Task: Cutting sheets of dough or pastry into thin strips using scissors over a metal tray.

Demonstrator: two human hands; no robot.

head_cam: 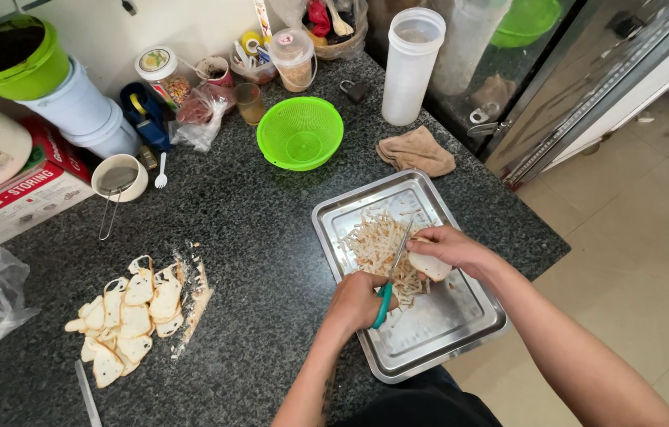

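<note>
- The left hand [360, 303] is closed around the teal handles of the scissors [392, 273], whose blades point toward 1 o'clock over the metal tray [437, 348].
- The right hand [451, 247], at 2 o'clock from the left, pinches a pale slice [431, 266] right at the blades.
- Thin cut strips [374, 241] lie heaped in the tray's far half, at 11 o'clock from the hands.
- A pile of uncut slices [133, 312] sits on the dark granite counter [255, 221], well apart at 9 o'clock.
- A green colander [300, 133] stands at 12 o'clock, a tan cloth [417, 152] beside it.
</note>
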